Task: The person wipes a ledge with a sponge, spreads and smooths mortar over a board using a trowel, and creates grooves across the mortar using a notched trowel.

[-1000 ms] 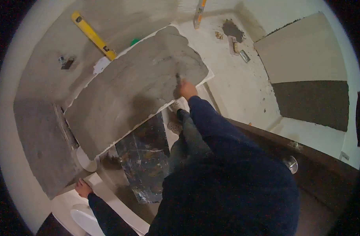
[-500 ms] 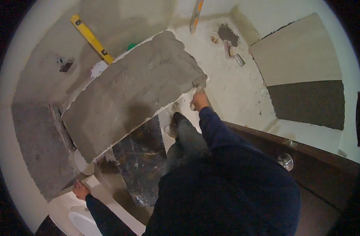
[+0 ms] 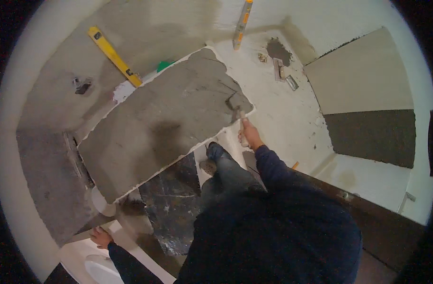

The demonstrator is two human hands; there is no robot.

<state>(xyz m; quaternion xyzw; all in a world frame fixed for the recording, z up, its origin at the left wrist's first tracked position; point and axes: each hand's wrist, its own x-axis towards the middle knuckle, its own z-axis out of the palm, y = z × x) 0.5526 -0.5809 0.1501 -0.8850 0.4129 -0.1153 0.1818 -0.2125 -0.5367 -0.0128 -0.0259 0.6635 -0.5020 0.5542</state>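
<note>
My right hand is closed around the pale handle of a trowel. Its blade touches the right end of a large slab coated with wet grey mortar. A dark curved mark shows in the mortar just beyond the blade. The slab has a ragged white rim and lies slantwise in front of me. At the lower left, my left hand rests over the edge of a white washbasin, fingers laid out and holding nothing.
A yellow spirit level leans on the far wall, near a green object. Another level stands farther right. A float and a mortar patch lie on the white floor. Large tiles cover the right wall. A dark mottled sheet lies below.
The view has shifted slightly. My right hand has drawn the trowel back toward me, and a dark mark now shows in the mortar. My left hand's fingers lie flatter on the basin edge.
</note>
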